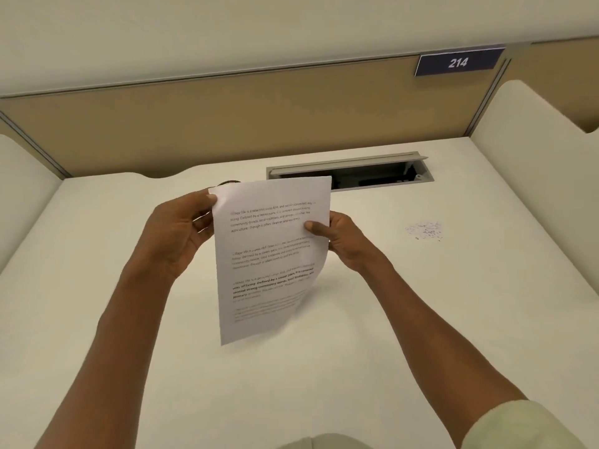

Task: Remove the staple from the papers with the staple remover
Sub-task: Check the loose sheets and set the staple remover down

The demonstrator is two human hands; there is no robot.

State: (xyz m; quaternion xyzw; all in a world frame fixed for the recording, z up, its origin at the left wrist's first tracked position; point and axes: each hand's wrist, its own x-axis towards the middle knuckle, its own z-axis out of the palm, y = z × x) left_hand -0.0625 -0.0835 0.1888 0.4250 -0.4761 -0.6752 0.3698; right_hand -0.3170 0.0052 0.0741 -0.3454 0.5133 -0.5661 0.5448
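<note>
Both hands hold up the printed white papers [269,254] above the desk, with the text facing me. My left hand [181,228] pinches the top left corner, thumb at the edge. My right hand [337,238] grips the right edge, thumb on the front of the page. The lower part of the papers hangs free and curls slightly. I cannot see a staple on the papers. A small dark object [230,182] peeks out behind the top left corner, mostly hidden; I cannot tell whether it is the staple remover.
A white desk [421,319] lies below, with tan partition walls behind. An open grey cable slot [372,173] sits in the desk behind the papers. A small pile of loose staples or paper bits [424,230] lies to the right. A sign reads 214 [458,62].
</note>
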